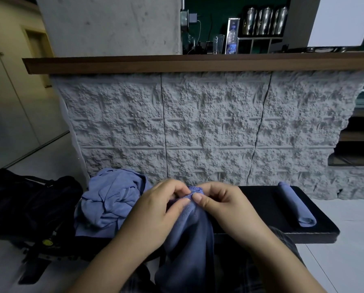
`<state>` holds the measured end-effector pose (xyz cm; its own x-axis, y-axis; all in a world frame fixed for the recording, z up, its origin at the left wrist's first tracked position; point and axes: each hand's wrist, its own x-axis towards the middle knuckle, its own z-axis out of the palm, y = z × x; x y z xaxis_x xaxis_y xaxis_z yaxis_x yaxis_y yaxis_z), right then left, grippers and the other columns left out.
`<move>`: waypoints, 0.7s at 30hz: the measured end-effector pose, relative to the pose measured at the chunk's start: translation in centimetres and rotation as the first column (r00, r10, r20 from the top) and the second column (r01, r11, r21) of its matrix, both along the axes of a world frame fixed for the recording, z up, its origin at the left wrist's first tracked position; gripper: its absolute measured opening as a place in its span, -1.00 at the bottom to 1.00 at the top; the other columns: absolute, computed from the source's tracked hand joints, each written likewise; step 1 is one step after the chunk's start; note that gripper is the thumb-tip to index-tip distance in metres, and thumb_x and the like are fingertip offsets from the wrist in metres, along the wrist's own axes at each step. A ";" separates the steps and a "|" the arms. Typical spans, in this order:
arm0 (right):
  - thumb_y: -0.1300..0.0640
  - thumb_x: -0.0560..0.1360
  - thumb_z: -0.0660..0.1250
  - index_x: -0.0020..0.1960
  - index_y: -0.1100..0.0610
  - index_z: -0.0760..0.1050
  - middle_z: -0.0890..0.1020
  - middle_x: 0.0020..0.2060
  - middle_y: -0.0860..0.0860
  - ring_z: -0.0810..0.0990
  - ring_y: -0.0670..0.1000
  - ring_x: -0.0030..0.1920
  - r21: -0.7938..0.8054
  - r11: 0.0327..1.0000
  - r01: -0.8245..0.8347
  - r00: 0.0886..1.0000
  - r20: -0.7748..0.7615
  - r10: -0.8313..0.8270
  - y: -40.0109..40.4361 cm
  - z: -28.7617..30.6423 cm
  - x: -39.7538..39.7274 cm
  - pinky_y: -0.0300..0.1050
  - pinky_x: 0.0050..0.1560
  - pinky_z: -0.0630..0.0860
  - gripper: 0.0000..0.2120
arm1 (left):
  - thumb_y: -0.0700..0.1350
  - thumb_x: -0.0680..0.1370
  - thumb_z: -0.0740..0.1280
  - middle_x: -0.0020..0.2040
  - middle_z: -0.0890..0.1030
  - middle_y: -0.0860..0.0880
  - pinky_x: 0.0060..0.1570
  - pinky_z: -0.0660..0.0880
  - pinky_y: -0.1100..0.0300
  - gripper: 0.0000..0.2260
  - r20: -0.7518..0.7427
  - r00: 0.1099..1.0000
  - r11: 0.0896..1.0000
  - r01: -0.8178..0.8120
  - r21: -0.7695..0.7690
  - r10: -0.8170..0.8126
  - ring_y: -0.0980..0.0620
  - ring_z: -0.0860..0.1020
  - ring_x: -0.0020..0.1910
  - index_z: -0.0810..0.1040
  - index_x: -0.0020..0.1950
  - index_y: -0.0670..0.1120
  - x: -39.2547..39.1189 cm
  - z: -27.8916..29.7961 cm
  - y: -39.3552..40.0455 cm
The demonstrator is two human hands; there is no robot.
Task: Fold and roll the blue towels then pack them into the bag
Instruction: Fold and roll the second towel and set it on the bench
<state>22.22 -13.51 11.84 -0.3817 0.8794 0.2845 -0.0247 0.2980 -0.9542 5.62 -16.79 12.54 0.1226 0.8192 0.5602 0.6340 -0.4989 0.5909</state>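
both hands (pixel 155 210) (pixel 225 205) pinch one blue towel's (pixel 189 246) edge — it hangs down.

A: Non-task stuff? Dark bench (pixel 261 199) near, rough grey wall (pixel 198 127) behind it, wooden ledge (pixel 198 62) on top.

B: Far right on the ledge: water bottle (pixel 231 42), glass (pixel 218 44), steel canisters (pixel 264 21). Door (pixel 36 49) far left.

Two hands, the left hand (pixel 155 210) and the right hand (pixel 225 208). One rolled towel (pixel 296 205), one hanging towel (pixel 189 246), one crumpled heap of towels (pixel 111 203), its number untellable. One black bag (pixel 28 205), three steel canisters (pixel 265 21), one water bottle (pixel 231 40).
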 end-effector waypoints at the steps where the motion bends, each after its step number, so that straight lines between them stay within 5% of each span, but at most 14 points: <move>1: 0.28 0.53 0.30 -0.10 0.21 0.61 0.68 -0.25 0.03 0.59 -0.08 -0.22 -0.015 1.000 -0.003 1.000 -0.024 0.002 0.1 -0.1 0.1 -0.23 -0.14 0.51 -0.88 | 0.01 0.44 0.30 -0.10 0.56 0.20 -0.09 0.39 0.45 -0.92 0.011 0.999 0.998 0.032 -0.050 -0.031 0.27 0.53 -0.08 0.45 -0.10 0.16 -0.4 0.0 0.1; 4: 0.27 0.56 0.25 -0.09 0.20 0.59 0.66 -0.23 0.06 0.57 -0.04 -0.20 -0.034 0.999 0.001 0.998 -0.067 -0.004 0.3 0.0 0.4 -0.18 -0.12 0.50 -0.86 | 0.08 0.52 0.28 -0.09 0.52 0.16 0.03 0.40 0.25 -0.88 -0.240 0.971 0.982 -0.054 -0.183 0.008 0.20 0.50 -0.02 0.38 0.00 0.14 -2.1 -0.8 1.3; 6: 0.26 0.57 0.23 -0.10 0.18 0.58 0.66 -0.23 0.04 0.57 -0.05 -0.20 -0.047 0.999 0.005 0.998 -0.067 -0.009 0.4 0.0 0.7 -0.18 -0.11 0.50 -0.84 | 0.12 0.55 0.22 -0.08 0.41 0.12 0.06 0.29 0.18 -0.87 -0.527 0.842 0.963 -0.228 -0.147 0.118 0.06 0.42 0.05 0.33 -0.11 0.12 -3.4 -1.7 2.3; 9: 0.21 0.59 0.24 -0.11 0.14 0.58 0.67 -0.22 0.00 0.58 -0.07 -0.18 -0.040 0.998 0.049 0.999 0.003 -0.049 0.9 -0.5 1.3 -0.12 -0.07 0.49 -0.83 | 0.10 0.47 0.37 -0.19 0.33 0.17 0.01 0.20 0.15 -0.65 -0.688 0.707 0.956 -0.286 -0.068 0.163 0.10 0.32 -0.02 0.21 -0.32 0.10 -4.7 -1.9 2.9; 11: 0.09 0.55 0.26 -0.13 0.15 0.56 0.63 -0.26 -0.02 0.53 -0.08 -0.20 -0.025 0.993 0.118 0.992 0.053 -0.116 1.6 -0.9 1.9 -0.08 -0.08 0.45 -0.82 | 0.04 0.30 0.53 -0.32 0.41 0.17 -0.05 0.30 0.11 -0.66 -0.689 0.685 0.967 -0.236 0.101 0.239 0.10 0.33 -0.11 0.34 -0.37 0.10 -5.4 -1.0 2.9; 13: 0.05 0.55 0.24 -0.16 0.17 0.51 0.57 -0.30 -0.06 0.48 -0.15 -0.24 0.048 0.975 0.218 0.967 0.123 -0.223 1.9 -1.1 2.3 -0.13 -0.10 0.41 -0.78 | 0.07 0.38 0.41 -0.31 0.51 0.14 -0.05 0.35 0.10 -0.86 -0.621 0.725 0.954 -0.198 0.227 0.298 0.06 0.37 -0.11 0.53 -0.29 0.05 -5.7 0.4 2.7; 15: 0.13 0.60 0.20 -0.20 0.07 0.43 0.52 -0.32 -0.13 0.43 -0.23 -0.29 0.255 0.899 0.358 0.896 0.179 -0.407 1.9 -1.1 2.5 -0.30 -0.19 0.34 -0.81 | 0.09 0.47 0.20 -0.24 0.55 0.10 -0.08 0.43 0.08 -0.76 -0.571 0.772 0.955 -0.161 0.249 0.279 0.03 0.42 -0.11 0.59 -0.17 0.00 -5.2 2.0 2.1; 17: 0.16 0.60 0.16 -0.16 0.02 0.35 0.48 -0.24 -0.10 0.41 -0.14 -0.20 0.467 0.768 0.438 0.791 0.206 -0.576 1.8 -0.7 2.4 -0.25 -0.20 0.25 -0.84 | 0.04 0.52 0.15 -0.20 0.55 0.04 -0.08 0.41 0.16 -0.71 -0.510 0.821 0.952 -0.121 0.282 0.256 0.02 0.44 -0.13 0.61 -0.09 -0.07 -4.6 2.9 1.9; 21: 0.15 0.60 0.14 -0.09 0.10 0.37 0.44 -0.16 -0.04 0.38 -0.01 -0.12 0.525 0.740 0.421 0.709 0.318 -0.629 3.1 -1.1 2.6 -0.17 -0.15 0.19 -0.89 | 0.01 0.50 0.17 -0.20 0.57 -0.06 -0.07 0.33 0.26 -0.66 -0.458 0.864 0.961 -0.095 0.258 0.208 0.06 0.39 -0.14 0.64 -0.03 -0.19 -4.3 2.5 2.8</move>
